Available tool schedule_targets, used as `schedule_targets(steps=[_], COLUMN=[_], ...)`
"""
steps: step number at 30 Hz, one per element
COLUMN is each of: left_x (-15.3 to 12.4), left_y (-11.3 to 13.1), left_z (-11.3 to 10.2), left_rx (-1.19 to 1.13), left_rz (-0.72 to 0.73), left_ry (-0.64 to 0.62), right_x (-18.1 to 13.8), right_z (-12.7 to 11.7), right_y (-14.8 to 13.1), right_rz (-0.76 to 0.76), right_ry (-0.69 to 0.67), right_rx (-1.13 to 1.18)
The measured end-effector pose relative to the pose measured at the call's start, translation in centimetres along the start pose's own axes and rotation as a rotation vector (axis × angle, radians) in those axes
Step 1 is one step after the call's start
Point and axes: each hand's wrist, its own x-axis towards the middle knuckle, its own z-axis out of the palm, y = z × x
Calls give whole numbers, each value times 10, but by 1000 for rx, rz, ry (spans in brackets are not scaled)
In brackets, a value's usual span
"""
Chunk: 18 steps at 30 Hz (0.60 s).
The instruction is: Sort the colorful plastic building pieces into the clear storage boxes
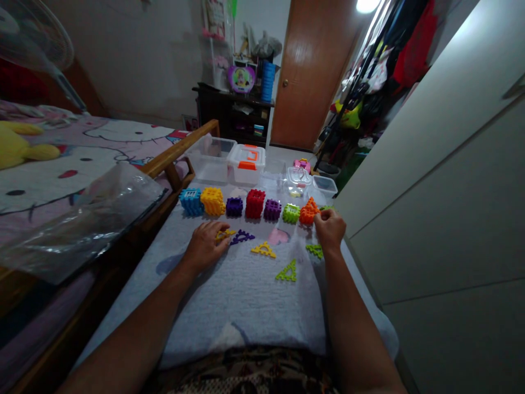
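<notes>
A flat, toothed yellow plastic triangle (pixel 225 234) is being partly covered on the cloth-covered desk (pixel 233 295) by the curled left hand (pixel 208 241), grip hidden; a toothed orange plastic stack (pixel 308 215) is apparently being touched by the narrowed right hand (pixel 331 224), hold unclear; light, stiff handling is being suggested, edges favouring pinching.

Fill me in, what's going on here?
A person is sorting through toothed plastic pieces on a pale cloth. The left hand has its fingers at a small yellow toothed triangle. The right hand reaches to the right edge of an orange toothed plastic stack; its grip is unclear. That stack ends a row of colourful toothed plastic blocks. More loose triangles lie nearer the person, and clear plastic boxes stand behind the row.
</notes>
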Motion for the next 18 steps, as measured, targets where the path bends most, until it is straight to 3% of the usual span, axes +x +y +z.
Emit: schedule_targets(steps=[9,18], left_x=[0,0], left_y=[-2,-5], left_z=[1,3], left_rx=[-8,1], left_rz=[14,17], left_ry=[-21,-18], right_x=[-2,-6], right_z=[21,18], right_y=[4,5], right_rz=[120,106], right_ry=[-58,-102], right_rx=[-163,-199])
